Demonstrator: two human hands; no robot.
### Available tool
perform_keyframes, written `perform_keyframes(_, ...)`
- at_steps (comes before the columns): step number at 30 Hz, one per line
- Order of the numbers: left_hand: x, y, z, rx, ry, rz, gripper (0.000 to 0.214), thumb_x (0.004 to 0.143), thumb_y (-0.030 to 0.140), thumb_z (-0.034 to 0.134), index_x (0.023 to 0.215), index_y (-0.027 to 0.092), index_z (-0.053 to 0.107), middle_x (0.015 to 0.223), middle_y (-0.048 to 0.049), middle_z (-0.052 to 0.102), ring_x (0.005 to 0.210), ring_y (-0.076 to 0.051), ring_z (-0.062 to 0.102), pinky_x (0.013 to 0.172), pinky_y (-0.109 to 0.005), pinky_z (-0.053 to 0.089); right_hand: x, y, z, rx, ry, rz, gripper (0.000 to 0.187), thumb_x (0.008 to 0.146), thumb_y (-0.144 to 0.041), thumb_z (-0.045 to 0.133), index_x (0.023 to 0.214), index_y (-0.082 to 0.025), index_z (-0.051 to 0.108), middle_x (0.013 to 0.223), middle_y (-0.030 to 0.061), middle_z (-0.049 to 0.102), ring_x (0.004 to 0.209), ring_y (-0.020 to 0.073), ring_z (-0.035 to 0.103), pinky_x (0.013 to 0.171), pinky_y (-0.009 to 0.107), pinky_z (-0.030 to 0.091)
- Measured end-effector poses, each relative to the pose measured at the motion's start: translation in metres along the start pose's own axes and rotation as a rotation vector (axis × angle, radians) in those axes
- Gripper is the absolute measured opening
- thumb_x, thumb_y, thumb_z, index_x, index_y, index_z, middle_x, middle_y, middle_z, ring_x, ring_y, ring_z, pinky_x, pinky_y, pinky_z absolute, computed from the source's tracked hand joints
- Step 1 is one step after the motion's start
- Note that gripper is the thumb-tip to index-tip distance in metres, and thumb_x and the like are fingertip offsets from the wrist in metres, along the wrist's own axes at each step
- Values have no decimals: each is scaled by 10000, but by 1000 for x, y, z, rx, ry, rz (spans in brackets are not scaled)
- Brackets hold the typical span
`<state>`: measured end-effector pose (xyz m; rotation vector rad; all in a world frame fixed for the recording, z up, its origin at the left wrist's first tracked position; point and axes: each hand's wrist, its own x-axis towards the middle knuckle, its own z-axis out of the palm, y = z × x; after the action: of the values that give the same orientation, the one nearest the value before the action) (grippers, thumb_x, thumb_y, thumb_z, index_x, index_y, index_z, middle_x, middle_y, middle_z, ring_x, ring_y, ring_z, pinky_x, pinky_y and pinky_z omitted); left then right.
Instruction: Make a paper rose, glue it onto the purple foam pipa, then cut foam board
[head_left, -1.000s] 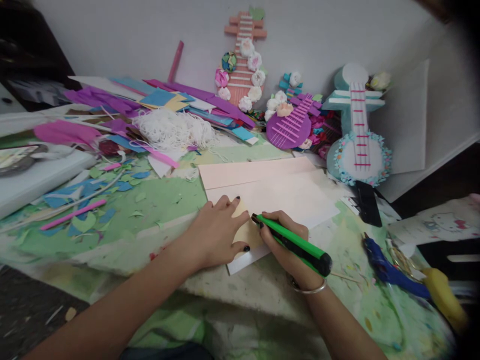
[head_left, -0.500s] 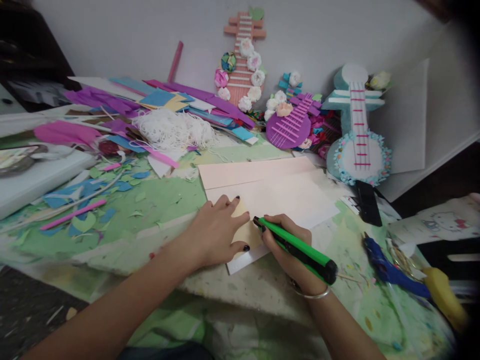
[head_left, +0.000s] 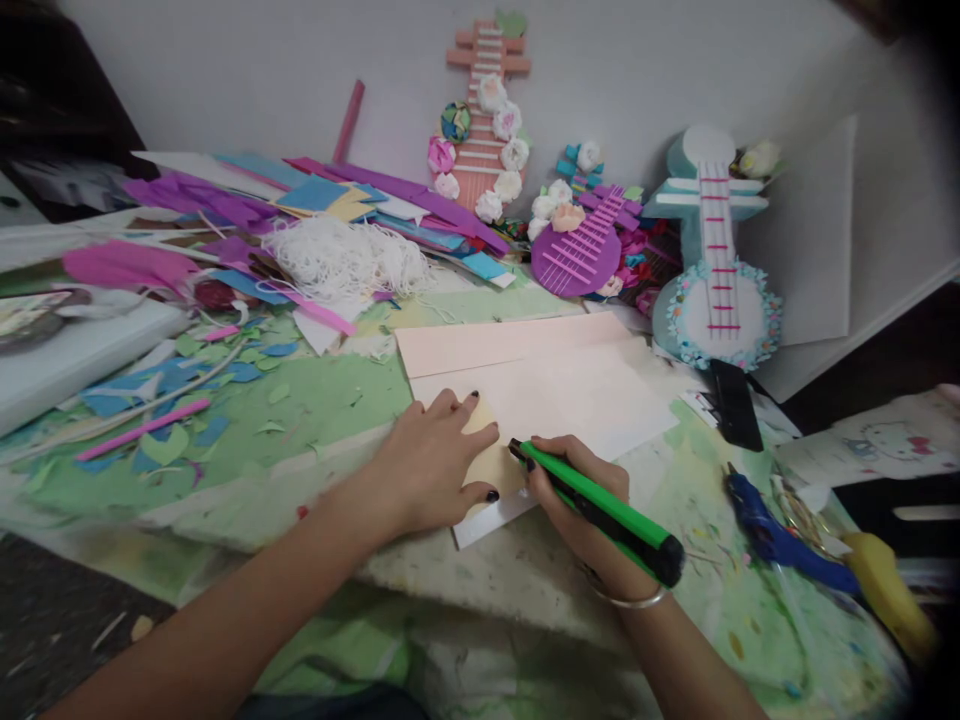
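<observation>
My right hand (head_left: 581, 465) is closed around a green and black utility knife (head_left: 607, 492), held slanting with its tip at the edge of a cream-yellow card piece (head_left: 496, 470). My left hand (head_left: 427, 465) lies with fingers spread over that card, pressing it onto a white sheet (head_left: 577, 390). Behind the white sheet, a pale peach sheet (head_left: 465, 347) shows along the far side. Whether the blade touches the sheet is too small to tell.
Colored paper strips (head_left: 322, 192) and a tangle of white string (head_left: 349, 258) lie at the back left. Decorated paper instruments (head_left: 574, 258) lean by the wall. A blue glue gun (head_left: 772, 525) and a black phone (head_left: 736, 405) lie on the right.
My right hand and the utility knife have shifted slightly right and toward me. My left hand stays in place on the card.
</observation>
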<state>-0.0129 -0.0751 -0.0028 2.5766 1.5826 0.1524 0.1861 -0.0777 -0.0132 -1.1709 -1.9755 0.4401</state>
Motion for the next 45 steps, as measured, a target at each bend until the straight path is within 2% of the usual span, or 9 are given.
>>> perform_keyframes(16, 0, 0, 2, -4, 6, -1, 513, 811, 528, 530, 1256, 272, 528, 1458, -132, 415, 1227, -380, 420, 896, -517, 420, -8, -1, -3, -32, 29, -19, 107, 796, -168, 598, 896, -197, 623, 724, -5, 692, 546, 96, 618, 560, 209, 506)
perform_keyframes(23, 0, 0, 2, -7, 12, 5, 512, 813, 520, 532, 1259, 269, 530, 1456, -141, 417, 1221, -381, 427, 902, -522, 419, -10, -4, -6, -27, -12, -12, 112, 817, -179, 595, 926, -196, 620, 727, -1, 687, 572, 100, 623, 565, 209, 494)
perform_keyframes(28, 0, -1, 2, 4, 6, 0, 519, 809, 534, 529, 1259, 275, 529, 1457, -136, 416, 1223, -380, 423, 900, -518, 421, -12, -2, -6, -1, -14, -1, 119, 813, -195, 600, 930, -203, 620, 780, 12, 703, 601, 111, 636, 579, 215, 501)
perform_keyframes(32, 1, -1, 2, 10, 1, 5, 522, 810, 532, 529, 1261, 269, 530, 1461, -143, 410, 1221, -383, 425, 902, -524, 422, -15, -3, -8, -31, -8, -4, 112, 810, -184, 598, 918, -204, 621, 729, -3, 689, 555, 100, 615, 547, 210, 483)
perform_keyframes(45, 0, -1, 2, 26, 8, 14, 529, 818, 529, 523, 1270, 255, 531, 1458, -153, 413, 1218, -385, 428, 899, -526, 429, -21, -4, -13, -46, -25, -21, 143, 812, -169, 596, 949, -203, 618, 769, 9, 699, 595, 114, 632, 556, 226, 474)
